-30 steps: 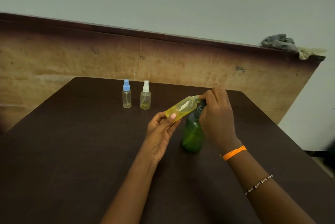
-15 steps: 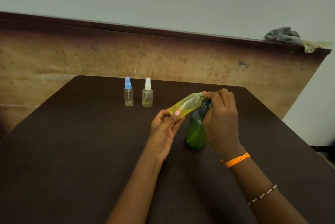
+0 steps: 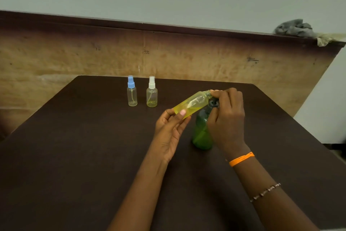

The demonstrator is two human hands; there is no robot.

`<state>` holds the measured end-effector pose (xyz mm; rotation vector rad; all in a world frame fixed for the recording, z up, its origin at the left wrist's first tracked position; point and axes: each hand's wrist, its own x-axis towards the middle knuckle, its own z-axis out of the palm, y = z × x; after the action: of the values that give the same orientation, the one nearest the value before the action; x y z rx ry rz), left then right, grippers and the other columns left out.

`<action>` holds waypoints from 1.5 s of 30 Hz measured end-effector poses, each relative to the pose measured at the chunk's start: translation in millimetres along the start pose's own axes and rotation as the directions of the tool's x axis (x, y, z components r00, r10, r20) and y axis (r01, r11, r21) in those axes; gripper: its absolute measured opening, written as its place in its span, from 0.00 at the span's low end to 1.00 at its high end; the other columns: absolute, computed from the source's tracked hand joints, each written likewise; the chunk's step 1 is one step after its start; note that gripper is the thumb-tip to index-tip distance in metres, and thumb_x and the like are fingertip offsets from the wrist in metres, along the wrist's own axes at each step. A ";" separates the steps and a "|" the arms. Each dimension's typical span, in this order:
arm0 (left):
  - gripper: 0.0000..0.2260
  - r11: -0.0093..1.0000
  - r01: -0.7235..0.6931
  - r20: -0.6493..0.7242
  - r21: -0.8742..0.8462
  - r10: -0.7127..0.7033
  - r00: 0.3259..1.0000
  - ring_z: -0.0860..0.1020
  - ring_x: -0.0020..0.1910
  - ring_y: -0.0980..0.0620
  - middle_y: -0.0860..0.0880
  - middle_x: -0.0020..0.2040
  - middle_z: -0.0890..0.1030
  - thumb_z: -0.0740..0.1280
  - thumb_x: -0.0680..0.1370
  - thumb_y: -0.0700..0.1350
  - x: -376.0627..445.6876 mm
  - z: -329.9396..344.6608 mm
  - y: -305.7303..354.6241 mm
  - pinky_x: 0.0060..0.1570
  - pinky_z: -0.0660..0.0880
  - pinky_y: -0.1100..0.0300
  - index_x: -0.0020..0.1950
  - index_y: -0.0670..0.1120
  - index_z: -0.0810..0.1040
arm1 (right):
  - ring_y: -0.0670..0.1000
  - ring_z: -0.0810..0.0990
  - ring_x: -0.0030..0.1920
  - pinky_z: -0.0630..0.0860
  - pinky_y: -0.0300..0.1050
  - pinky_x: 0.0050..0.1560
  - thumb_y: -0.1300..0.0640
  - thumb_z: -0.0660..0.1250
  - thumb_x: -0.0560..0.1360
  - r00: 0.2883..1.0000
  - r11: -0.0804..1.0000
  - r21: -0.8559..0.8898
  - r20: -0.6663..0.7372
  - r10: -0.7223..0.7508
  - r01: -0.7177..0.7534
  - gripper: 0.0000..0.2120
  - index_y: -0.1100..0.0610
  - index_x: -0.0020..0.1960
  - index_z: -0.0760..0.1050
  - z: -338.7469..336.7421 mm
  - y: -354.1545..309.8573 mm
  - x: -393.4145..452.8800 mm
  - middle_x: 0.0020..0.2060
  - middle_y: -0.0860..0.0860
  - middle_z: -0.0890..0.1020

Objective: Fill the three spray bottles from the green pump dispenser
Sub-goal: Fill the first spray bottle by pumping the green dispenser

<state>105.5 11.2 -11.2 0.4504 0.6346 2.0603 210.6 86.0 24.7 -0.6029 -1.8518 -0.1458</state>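
A: What do we have in our hands?

B: Our left hand (image 3: pixel 169 129) pinches the base end of the yellow bottle (image 3: pixel 192 104) between thumb and fingers, so the bottle lies tilted, neck up and to the right.

A: And the right?

B: Our right hand (image 3: pixel 227 116) is curled over the top of the green dispenser (image 3: pixel 201 133), with the fingertips at the yellow bottle's open neck and on the dark pump head (image 3: pixel 214 103). We cannot tell exactly which finger presses what.

A: Where does the dispenser stand?

B: Upright on the dark surface (image 3: pixel 74 156), right of centre, just under the tilted bottle's neck. The bottle holds yellow liquid along most of its length.

A: The other two?

B: They stand upright side by side near the far edge, well apart from our hands. The blue-capped bottle (image 3: pixel 132 91) is on the left and looks nearly clear; the white-capped bottle (image 3: pixel 151 92) beside it shows a little yellow at the bottom. Both have their caps on.

A: Anything else?

B: An orange band (image 3: pixel 241 159) and a beaded bracelet (image 3: pixel 265 192) on our right wrist, and a grey cloth (image 3: pixel 294 28) on the ledge at the far right
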 end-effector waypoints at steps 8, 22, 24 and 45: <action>0.09 1.000 0.005 -0.010 0.001 -0.005 1.000 0.82 0.45 0.53 0.45 0.46 0.82 0.68 0.67 0.38 -2.6 0.6 -0.1 0.44 0.79 0.64 0.45 0.41 0.74 | 0.53 0.67 0.41 0.70 0.49 0.41 0.66 0.54 0.69 0.999 0.998 -0.065 0.023 -0.025 0.026 0.11 0.66 0.43 0.75 -1.4 -0.3 5.6 0.38 0.60 0.74; 0.07 1.000 0.023 -0.033 0.003 -0.023 0.999 0.83 0.45 0.53 0.46 0.46 0.82 0.67 0.69 0.37 -1.9 2.1 -0.2 0.43 0.79 0.65 0.46 0.41 0.74 | 0.54 0.69 0.38 0.67 0.45 0.37 0.68 0.54 0.69 0.999 0.998 -0.055 -0.022 -0.029 0.027 0.10 0.65 0.38 0.74 1.6 3.7 12.1 0.35 0.60 0.74; 0.06 1.000 0.020 -0.025 -0.003 -0.020 0.999 0.83 0.44 0.54 0.46 0.45 0.82 0.67 0.69 0.37 -2.7 4.1 -0.4 0.42 0.79 0.65 0.45 0.41 0.74 | 0.57 0.73 0.38 0.67 0.44 0.37 0.66 0.54 0.68 0.999 0.999 -0.039 0.000 -0.033 0.033 0.11 0.65 0.37 0.75 -1.2 4.2 19.8 0.36 0.59 0.75; 0.04 0.999 0.032 -0.050 0.012 -0.031 0.998 0.83 0.44 0.53 0.46 0.45 0.83 0.64 0.74 0.35 -3.2 4.0 0.8 0.42 0.79 0.65 0.47 0.41 0.75 | 0.54 0.68 0.38 0.71 0.51 0.35 0.66 0.56 0.76 0.996 1.000 -0.012 -0.093 -0.012 0.010 0.12 0.68 0.40 0.76 10.1 8.6 -0.4 0.35 0.60 0.74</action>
<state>108.8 9.2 -7.7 0.3956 0.6808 2.0437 206.2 97.1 19.0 -0.5847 -1.7652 -0.1893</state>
